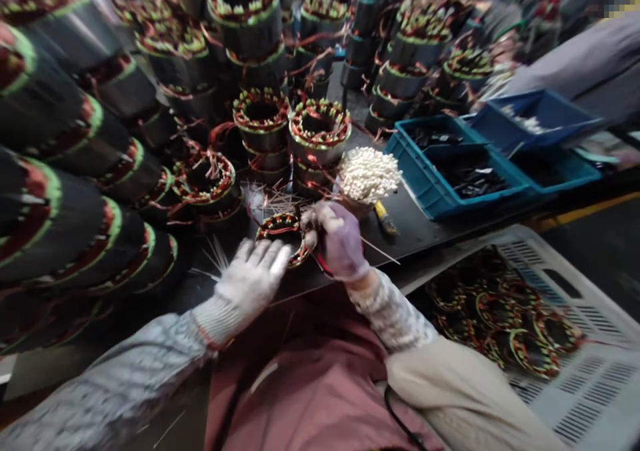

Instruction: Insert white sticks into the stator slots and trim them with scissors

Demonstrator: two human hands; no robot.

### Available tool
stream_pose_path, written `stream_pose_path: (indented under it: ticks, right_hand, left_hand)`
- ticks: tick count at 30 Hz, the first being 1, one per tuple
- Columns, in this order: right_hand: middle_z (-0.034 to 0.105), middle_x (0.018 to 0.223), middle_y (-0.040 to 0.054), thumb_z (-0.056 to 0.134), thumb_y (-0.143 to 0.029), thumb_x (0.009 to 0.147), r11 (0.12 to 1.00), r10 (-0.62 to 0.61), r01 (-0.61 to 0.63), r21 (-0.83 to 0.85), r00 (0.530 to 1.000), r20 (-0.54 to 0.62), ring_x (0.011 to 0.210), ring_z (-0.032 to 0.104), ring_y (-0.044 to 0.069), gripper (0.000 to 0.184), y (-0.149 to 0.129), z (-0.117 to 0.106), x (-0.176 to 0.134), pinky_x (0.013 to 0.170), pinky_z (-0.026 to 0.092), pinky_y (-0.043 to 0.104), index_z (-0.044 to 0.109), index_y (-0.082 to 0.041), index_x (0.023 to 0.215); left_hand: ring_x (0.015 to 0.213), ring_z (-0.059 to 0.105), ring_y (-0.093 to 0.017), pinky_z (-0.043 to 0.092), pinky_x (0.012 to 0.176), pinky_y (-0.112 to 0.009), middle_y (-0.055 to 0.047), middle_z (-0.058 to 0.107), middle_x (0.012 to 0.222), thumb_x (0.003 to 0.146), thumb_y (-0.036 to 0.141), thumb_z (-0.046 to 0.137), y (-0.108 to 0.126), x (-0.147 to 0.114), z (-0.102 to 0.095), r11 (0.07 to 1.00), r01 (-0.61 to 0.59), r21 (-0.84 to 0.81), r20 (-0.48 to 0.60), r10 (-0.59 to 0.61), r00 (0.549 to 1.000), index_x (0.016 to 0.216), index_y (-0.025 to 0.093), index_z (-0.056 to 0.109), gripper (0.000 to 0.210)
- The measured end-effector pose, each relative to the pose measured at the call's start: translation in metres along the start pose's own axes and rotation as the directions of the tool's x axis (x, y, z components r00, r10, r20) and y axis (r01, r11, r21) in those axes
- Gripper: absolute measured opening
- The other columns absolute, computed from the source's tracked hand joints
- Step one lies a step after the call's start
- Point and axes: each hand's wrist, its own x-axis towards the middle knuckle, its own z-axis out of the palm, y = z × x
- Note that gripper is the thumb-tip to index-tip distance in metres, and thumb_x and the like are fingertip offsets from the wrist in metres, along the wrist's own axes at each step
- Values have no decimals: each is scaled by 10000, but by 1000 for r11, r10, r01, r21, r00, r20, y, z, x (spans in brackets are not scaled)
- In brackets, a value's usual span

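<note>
A small ring-shaped motor stator, wound with copper wire and edged in green, sits on the dark bench. My left hand, in a white knit glove, rests against its near left side with fingers stretched out. On the stator's right, my right hand, in a purple glove with pale fingertips, is closed. Part of a red-and-black handle shows below that palm; the tool's working end is hidden. Behind the hand stands a bundle of white-tipped sticks. A yellow-and-black tool lies beside it.
Stacked stators crowd the back and left. Thin sticks lie loose behind the work. Blue bins hold dark parts at right. Below, a white crate contains several stators. Another person's sleeve reaches in at upper right.
</note>
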Motion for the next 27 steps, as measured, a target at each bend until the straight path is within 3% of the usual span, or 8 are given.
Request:
stream_pose_path:
  ticks: [2,3,5,6,11,14,18,27]
  right_hand:
    - [656,874,58,447,-406,917,974,-188,156,-166,961,-201,658,605,134,260,8,-29,4,620,517,279,601,-197,909]
    - [655,916,68,477,-399,908,915,-343,238,-327,885,-315,714,618,150,245,13,-46,4,666,523,301,607,-196,951]
    - [657,920,86,559,-376,872,711,-588,266,-650,733,-343,806,630,189,222,24,-77,5,717,521,333,631,-184,957]
    - [658,896,90,590,-364,857,608,-650,250,-753,702,-291,822,631,201,211,30,-88,6,721,519,338,644,-177,938]
    - [668,850,99,617,-388,851,367,-681,214,-905,725,-105,729,634,184,254,54,-96,21,644,505,297,665,-153,934]
    - [679,839,106,578,-385,876,332,-692,223,-916,718,-76,752,644,198,259,58,-89,29,663,506,303,665,-151,940]
    - [688,799,98,553,-326,887,317,-723,301,-899,690,-24,751,650,197,204,51,-87,31,686,507,303,660,-153,864]
    - [648,727,93,572,-336,875,524,-714,353,-775,679,-173,718,618,201,226,34,-90,31,685,500,366,666,-149,788]
  left_hand:
    - [1089,615,-298,556,756,-411,-133,648,1208,833,55,430,-10,3,-6,999,-7,46,55,5,998,1240,193,585,457]
    - [1053,627,-284,559,689,-368,-110,675,1157,835,65,441,-17,4,-7,999,-33,22,89,31,996,1231,217,593,450]
    - [983,634,-237,549,660,-312,-57,704,1080,861,143,485,-29,7,-4,993,-76,-95,113,86,990,1178,277,626,372]
    - [975,625,-215,549,701,-305,-37,701,1082,877,197,501,-33,8,-2,985,-78,-156,90,93,992,1142,297,645,318]
    - [1124,558,-234,555,755,-328,-56,507,1401,882,159,480,-31,-2,-1,999,-20,-48,30,21,999,1200,262,615,360]
    - [1184,539,-278,563,686,-334,-71,504,1404,809,12,458,-31,-3,-13,983,-82,162,219,45,975,1277,253,553,535]
    - [1117,579,-251,551,681,-304,-76,576,1322,821,42,484,-41,9,-21,963,-203,176,384,122,915,1251,261,562,489]
    - [1013,588,-220,522,693,-298,-81,650,1155,909,161,432,-16,1,-10,977,-162,138,273,120,955,1358,225,438,454]
